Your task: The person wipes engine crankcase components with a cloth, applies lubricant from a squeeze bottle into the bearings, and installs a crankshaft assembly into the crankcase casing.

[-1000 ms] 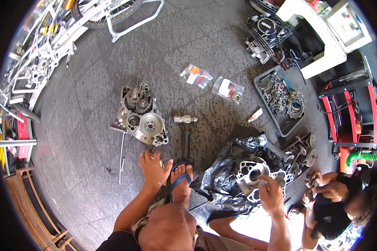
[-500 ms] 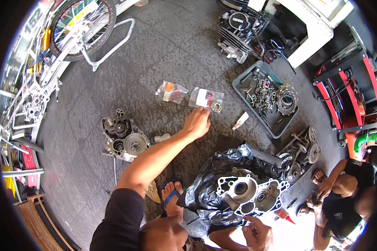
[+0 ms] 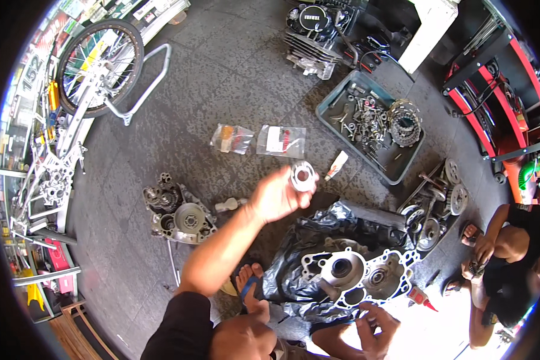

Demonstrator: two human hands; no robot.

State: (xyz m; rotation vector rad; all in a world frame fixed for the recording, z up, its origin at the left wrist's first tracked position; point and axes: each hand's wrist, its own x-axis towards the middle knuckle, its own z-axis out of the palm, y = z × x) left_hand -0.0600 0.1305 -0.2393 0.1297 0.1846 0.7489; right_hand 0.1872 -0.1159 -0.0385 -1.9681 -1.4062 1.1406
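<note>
My left hand [image 3: 276,195] is closed round a metal ball bearing [image 3: 303,176], lifted above the floor with its round face showing. My right hand [image 3: 378,331] is by the near edge of an open engine crankcase half [image 3: 366,273], its thumb and fingers curled together. Whatever those fingers hold, if anything, I cannot make out. The crankcase rests on crumpled black plastic [image 3: 288,252], its bores facing up. Beyond my left hand lie two clear plastic bags, one with a white and red label [image 3: 282,141] and one with an orange patch [image 3: 231,139].
Another engine case with gears [image 3: 180,210] lies to the left. At the right are a parts tray [image 3: 396,174], a white tube [image 3: 336,165], shafts with gears [image 3: 429,231] and a red bottle [image 3: 422,299]. A co-worker [image 3: 510,258] crouches at far right, handling a part.
My left hand has picked up the bearing from beside the labelled bag and brought it nearer. My right hand stays by the crankcase. The view has shifted slightly.
</note>
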